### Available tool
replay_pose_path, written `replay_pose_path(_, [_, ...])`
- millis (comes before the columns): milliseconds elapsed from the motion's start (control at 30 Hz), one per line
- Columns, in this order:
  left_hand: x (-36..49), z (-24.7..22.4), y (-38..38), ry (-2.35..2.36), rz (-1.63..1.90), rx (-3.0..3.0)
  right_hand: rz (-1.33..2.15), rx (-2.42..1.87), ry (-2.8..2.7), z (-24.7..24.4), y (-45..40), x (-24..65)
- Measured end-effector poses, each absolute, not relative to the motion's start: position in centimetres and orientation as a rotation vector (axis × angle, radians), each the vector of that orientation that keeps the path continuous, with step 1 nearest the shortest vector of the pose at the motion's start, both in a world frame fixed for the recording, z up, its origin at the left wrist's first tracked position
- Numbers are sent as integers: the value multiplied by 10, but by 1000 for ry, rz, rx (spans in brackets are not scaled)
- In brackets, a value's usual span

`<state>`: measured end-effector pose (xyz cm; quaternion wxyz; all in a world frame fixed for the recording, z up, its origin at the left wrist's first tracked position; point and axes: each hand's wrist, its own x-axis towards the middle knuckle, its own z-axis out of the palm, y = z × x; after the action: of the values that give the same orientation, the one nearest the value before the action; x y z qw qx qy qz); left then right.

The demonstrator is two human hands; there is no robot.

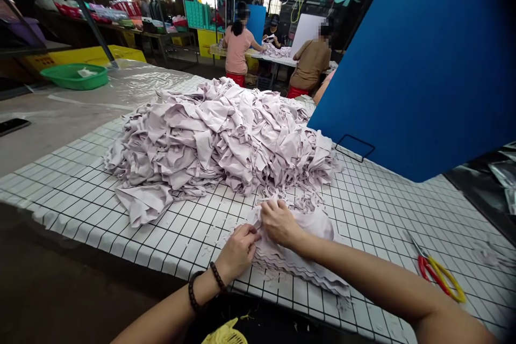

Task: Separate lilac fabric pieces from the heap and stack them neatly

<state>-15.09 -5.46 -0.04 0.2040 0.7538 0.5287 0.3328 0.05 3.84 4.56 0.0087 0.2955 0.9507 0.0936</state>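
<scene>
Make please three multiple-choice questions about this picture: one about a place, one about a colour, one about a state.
1. Where do the scissors lie?
A. right of the hands on the checked table
B. on the big cloth pile
C. in the green basin

2. What colour is the large upright board?
A. yellow
B. blue
C. white

3. How do the left hand and right hand stand?
A. both raised in the air
B. both on the small stack of cloth pieces
C. one holds the scissors

Answers:
1 A, they rest on the grid cloth by the right forearm.
2 B, its face is plain blue.
3 B, the fingers press the stack's left end.
</scene>
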Motion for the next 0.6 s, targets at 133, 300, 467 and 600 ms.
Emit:
replay_pose_path(133, [-152, -2, -55, 1453, 936, 2101, -22, 1379, 2882, 52, 53, 6])
replay_pose_path(300, [-152, -4, -55, 1456, 934, 2090, -56, 1140, 3041, 63, 42, -5])
replay_pose_path(467, [-152, -4, -56, 1458, 949, 2078, 275, 750, 2972, 52, 23, -13])
replay_pose_path(600, [-151, -6, -56, 1459, 970, 2074, 372, 881, 2922, 39, 21, -6])
